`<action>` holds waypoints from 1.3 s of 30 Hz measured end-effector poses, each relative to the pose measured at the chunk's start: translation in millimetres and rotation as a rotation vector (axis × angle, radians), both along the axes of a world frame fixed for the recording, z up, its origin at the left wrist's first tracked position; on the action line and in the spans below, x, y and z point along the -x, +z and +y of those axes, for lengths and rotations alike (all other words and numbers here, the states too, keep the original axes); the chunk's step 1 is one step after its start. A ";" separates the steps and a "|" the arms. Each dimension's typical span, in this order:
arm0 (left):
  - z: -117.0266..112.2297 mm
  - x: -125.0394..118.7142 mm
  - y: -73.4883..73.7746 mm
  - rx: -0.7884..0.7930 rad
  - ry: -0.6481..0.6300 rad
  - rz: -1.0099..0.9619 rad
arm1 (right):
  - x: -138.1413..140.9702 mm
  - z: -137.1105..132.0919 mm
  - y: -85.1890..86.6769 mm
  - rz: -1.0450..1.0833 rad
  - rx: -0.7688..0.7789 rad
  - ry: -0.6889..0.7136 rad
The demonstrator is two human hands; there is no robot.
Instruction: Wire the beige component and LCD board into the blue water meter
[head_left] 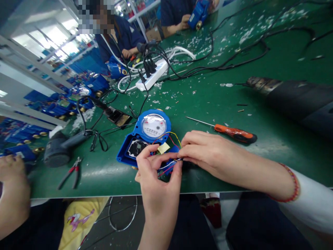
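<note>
A blue water meter [169, 122] with a round clear dial [154, 126] lies near the table's front edge. Its open box part [122, 156] shows a dark round piece inside. Thin coloured wires [178, 136] run from it to my fingers, and a small pale yellow tag [163, 148] sits among them. My left hand [160, 180] pinches wires between thumb and fingertips, over the meter's right side. My right hand [205, 149] meets it there, its fingertips closed on the same wires. The exact ends between the fingers are hidden.
An orange-handled screwdriver [231, 132] lies right of the meter, a heat gun [293, 95] beyond. Left are cutting pliers [71, 173], a soldering iron [108, 109] and a grey tool [58, 149]. Behind stands a power strip [153, 76] with cables. Co-workers' hands [13, 170] handle other meters.
</note>
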State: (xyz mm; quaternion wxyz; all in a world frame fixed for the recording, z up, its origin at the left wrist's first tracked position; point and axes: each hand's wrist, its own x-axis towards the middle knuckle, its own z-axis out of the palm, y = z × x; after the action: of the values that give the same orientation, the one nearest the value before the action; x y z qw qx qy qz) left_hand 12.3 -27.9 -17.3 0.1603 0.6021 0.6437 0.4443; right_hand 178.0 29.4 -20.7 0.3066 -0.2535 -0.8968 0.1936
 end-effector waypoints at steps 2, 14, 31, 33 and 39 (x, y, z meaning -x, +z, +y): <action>-0.6 0.9 -0.5 0.004 0.008 0.012 | 0.3 2.2 2.8 -0.035 0.001 0.006; -1.1 6.2 -1.8 0.001 -0.011 0.104 | 2.7 11.3 21.1 -0.165 -0.063 0.084; -1.2 4.6 -4.2 -0.033 -0.009 0.092 | 5.0 11.8 26.8 -0.274 -0.419 0.113; -0.6 5.2 -4.6 -0.025 -0.025 0.067 | 5.7 8.5 27.9 -0.283 -0.414 0.103; -0.5 3.7 -5.1 0.002 -0.019 0.010 | 9.1 -2.0 39.6 -0.215 -0.414 0.087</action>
State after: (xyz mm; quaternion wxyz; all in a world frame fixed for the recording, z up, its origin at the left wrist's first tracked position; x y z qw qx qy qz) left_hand 8.6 -28.4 -22.5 0.1621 0.6104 0.6391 0.4389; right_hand 168.9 27.4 18.9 0.2460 -0.1656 -0.9550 -0.0097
